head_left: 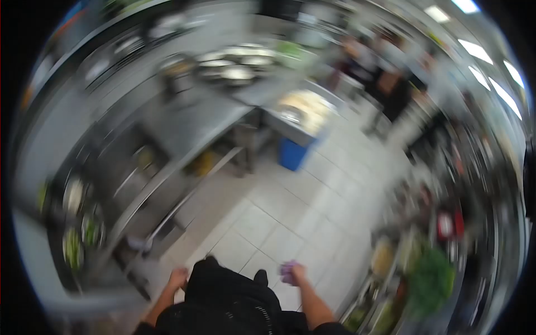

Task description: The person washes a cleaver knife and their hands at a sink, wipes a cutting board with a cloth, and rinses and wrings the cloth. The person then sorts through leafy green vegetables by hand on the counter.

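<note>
My right hand (300, 274) is closed on a crumpled purple cloth (287, 273), held low in front of my body above the floor tiles. On the other side, my left hand (179, 277) hangs beside my dark clothing, near the lower end of the steel counter (187, 131). Its fingers are smeared by motion, so how far they are curled is unclear. No object shows in it.
White floor tiles (251, 220) run forward between the counters. A steel tray (268, 118) with pale food stands by a blue bin (293, 154). Several metal pots (237, 74) sit on the counter. Leafy greens (429, 279) lie at right. Blurred people (391, 72) stand farther back.
</note>
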{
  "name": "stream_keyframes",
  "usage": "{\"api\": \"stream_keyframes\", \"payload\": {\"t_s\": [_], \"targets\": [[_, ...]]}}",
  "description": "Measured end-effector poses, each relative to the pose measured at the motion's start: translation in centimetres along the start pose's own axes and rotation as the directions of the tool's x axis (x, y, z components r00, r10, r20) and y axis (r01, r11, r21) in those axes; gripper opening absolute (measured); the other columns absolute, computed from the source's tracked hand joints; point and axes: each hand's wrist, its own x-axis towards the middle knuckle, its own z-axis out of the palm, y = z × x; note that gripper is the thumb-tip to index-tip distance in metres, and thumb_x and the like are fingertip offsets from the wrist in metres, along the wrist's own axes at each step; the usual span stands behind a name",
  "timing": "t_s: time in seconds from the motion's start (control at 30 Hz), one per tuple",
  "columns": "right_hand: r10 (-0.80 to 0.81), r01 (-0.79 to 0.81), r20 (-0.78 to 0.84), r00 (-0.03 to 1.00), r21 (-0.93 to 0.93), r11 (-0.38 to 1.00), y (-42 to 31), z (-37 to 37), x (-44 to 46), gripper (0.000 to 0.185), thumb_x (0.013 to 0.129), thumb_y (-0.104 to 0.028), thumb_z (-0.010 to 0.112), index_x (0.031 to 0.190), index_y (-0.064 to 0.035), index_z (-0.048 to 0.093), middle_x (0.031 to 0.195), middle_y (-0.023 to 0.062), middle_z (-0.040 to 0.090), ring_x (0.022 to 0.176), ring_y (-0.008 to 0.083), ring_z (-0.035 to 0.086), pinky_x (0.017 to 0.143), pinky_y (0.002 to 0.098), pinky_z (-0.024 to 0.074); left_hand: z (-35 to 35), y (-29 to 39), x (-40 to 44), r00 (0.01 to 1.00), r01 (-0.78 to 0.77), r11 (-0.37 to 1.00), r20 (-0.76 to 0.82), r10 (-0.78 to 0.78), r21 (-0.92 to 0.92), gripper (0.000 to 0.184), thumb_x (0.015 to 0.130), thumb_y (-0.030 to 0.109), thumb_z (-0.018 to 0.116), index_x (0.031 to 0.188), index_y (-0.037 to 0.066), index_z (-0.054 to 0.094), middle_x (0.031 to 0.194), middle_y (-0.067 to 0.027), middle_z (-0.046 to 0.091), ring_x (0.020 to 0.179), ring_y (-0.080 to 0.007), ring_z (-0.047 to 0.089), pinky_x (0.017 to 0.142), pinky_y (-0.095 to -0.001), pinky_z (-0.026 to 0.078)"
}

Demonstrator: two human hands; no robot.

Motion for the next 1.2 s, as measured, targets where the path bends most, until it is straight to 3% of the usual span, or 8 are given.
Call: {"api": "stream_keyframes", "payload": {"t_s": [0.2, 0.33, 0.67, 0.87, 0.9, 1.03, 1.13, 1.2], "targets": [[-0.011, 0.298, 0.727, 0.686, -0.267, 0.916, -21.0, 47.1, -0.5, 0.037, 0.065, 0.009, 0.052, 0.098, 0.003, 0.066, 0.094, 0.0096, 0.068, 0.084, 0.0197, 0.065, 0.072, 0.0304, 0.053, -19.9, 20.1, 13.6, 0.883, -0.403, 0.58, -0.466, 0.045, -0.708, 0.025, 0.098, 0.01, 0.063, 0.121, 0.002, 0.063, 0.099, -0.0014, 0.068, 0.081, -0.0099, 0.063, 0.073, -0.0267, 0.052], [-0.028, 0.272, 0.807, 0.589, -0.166, 0.948, -29.6, 64.1, -1.3, 0.052, 0.066, 0.006, 0.055, 0.118, 0.0054, 0.059, 0.112, 0.015, 0.066, 0.099, 0.0269, 0.065, 0.088, 0.0354, 0.0545, -38.9, 15.7, 24.5, 0.708, -0.532, 0.624, -0.704, -0.043, -0.572, 0.033, 0.096, 0.012, 0.065, 0.127, 0.002, 0.061, 0.107, -0.0045, 0.068, 0.083, -0.0117, 0.064, 0.078, -0.0279, 0.053], [0.123, -0.297, 0.804, 0.581, 0.069, 0.952, -28.8, 83.7, 7.5, 0.073, 0.104, -0.059, 0.024, 0.151, -0.0045, 0.038, 0.141, 0.0137, 0.056, 0.109, 0.0274, 0.064, 0.1, 0.044, 0.0509, -69.5, 7.2, 53.3, 0.524, -0.101, 0.954, -0.83, -0.191, -0.283, 0.08, 0.086, 0.023, 0.07, 0.152, -0.002, 0.033, 0.155, -0.0245, 0.038, 0.142, -0.0393, 0.039, 0.117, -0.0429, 0.035], [0.299, -0.323, 0.827, 0.476, -0.151, 0.934, -27.3, 93.7, 13.0, 0.06, 0.107, -0.038, 0.023, 0.152, -0.0002, 0.034, 0.157, 0.0118, 0.041, 0.141, 0.0311, 0.044, 0.119, 0.0541, 0.0323, -74.5, 3.8, 62.0, 0.496, 0.036, 0.968, -0.837, -0.232, -0.248, 0.075, 0.086, 0.025, 0.069, 0.147, -0.003, 0.038, 0.151, -0.0248, 0.042, 0.134, -0.0408, 0.048, 0.112, -0.044, 0.041], [0.253, 0.011, 0.751, 0.609, -0.327, 0.945, -26.8, 96.0, 11.5, 0.059, 0.108, -0.037, 0.021, 0.152, -0.0014, 0.035, 0.156, 0.0113, 0.043, 0.14, 0.0307, 0.045, 0.119, 0.055, 0.0319, -74.5, 3.6, 62.2, 0.547, 0.111, 0.94, -0.77, -0.329, -0.323, 0.07, 0.086, 0.026, 0.069, 0.144, -0.003, 0.042, 0.15, -0.0247, 0.044, 0.127, -0.0411, 0.054, 0.109, -0.045, 0.044], [0.529, -0.339, 0.588, 0.612, -0.409, 0.847, -21.0, 100.0, 21.7, 0.049, 0.109, -0.038, 0.025, 0.136, -0.0066, 0.051, 0.145, 0.015, 0.054, 0.126, 0.0322, 0.055, 0.105, 0.0567, 0.0463, -68.7, 1.6, 59.2, 0.323, -0.246, 0.965, -0.946, -0.011, -0.095, 0.031, 0.092, 0.024, 0.065, 0.114, 0.002, 0.061, 0.122, -0.0191, 0.063, 0.098, -0.0341, 0.065, 0.086, -0.0479, 0.052], [0.481, -0.01, 0.627, 0.613, -0.603, 0.798, -20.1, 108.5, 20.6, 0.042, 0.108, -0.041, 0.035, 0.119, -0.0102, 0.061, 0.128, 0.0101, 0.063, 0.111, 0.0312, 0.061, 0.09, 0.0511, 0.0538, -64.5, -0.5, 53.0, 0.365, -0.542, 0.76, -0.915, -0.17, -0.358, 0.028, 0.091, 0.026, 0.069, 0.109, 0.007, 0.062, 0.104, -0.0106, 0.066, 0.089, -0.0234, 0.063, 0.078, -0.0406, 0.053], [0.448, 0.04, 0.5, 0.741, -0.699, 0.714, -17.2, 111.9, 25.3, 0.048, 0.101, -0.047, 0.051, 0.131, -0.011, 0.06, 0.125, 0.0109, 0.061, 0.114, 0.0315, 0.058, 0.09, 0.0565, 0.0502, -62.8, -3.7, 48.3, 0.228, -0.771, 0.162, -0.504, -0.833, -0.616, 0.035, 0.09, 0.032, 0.074, 0.115, 0.011, 0.061, 0.108, -0.0057, 0.063, 0.082, -0.0155, 0.058, 0.076, -0.0343, 0.051]]}}
